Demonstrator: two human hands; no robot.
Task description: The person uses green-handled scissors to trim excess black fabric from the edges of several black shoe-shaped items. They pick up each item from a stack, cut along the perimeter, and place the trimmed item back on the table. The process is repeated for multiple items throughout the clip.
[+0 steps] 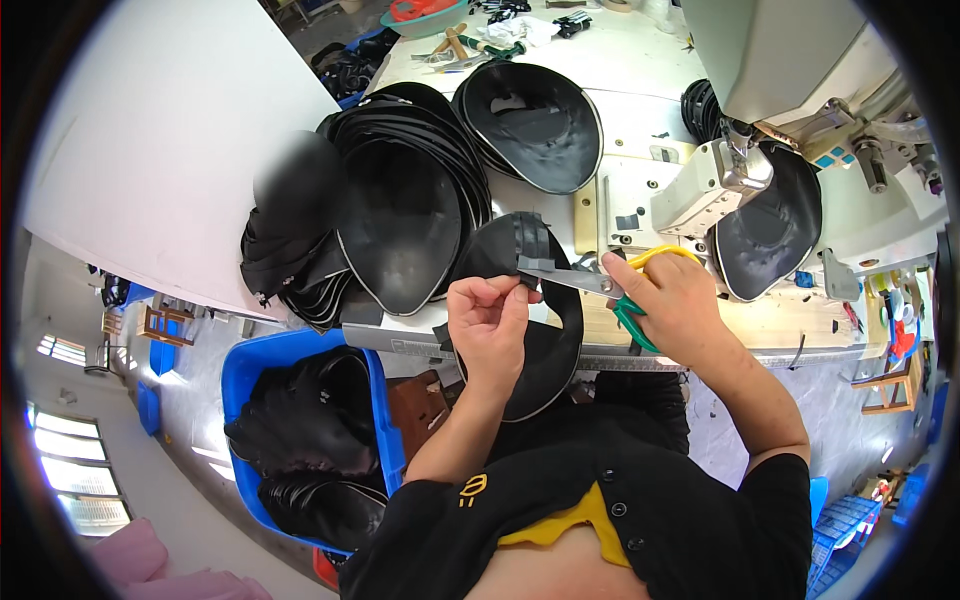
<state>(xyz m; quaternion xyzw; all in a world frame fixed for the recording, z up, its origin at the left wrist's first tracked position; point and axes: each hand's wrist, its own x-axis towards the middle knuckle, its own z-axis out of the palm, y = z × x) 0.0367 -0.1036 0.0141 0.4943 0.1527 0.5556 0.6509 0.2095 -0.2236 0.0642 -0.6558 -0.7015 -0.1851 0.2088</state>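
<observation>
My right hand [676, 305] is closed around scissors [575, 279] with one yellow and one green handle loop. Their blades point left, across the edge of a curved black piece [545, 365] with a pale rim. At that edge the fingers of my left hand [487, 325] are pinched together on the black piece, close to the blade tips. Dark grey strips [533, 238] cross its upper part. The piece hangs over the front edge of the table, partly behind my left hand. Whether the blades are closed on any material, I cannot make out.
A sewing machine arm [705, 190] stands to the right, with another black piece [775, 225] beside it. Stacked black pieces [400, 225] lie at left, more black pieces [535, 125] behind. Below left, a blue bin [388, 405] holds black pieces. Hand tools [457, 48] lie farther back.
</observation>
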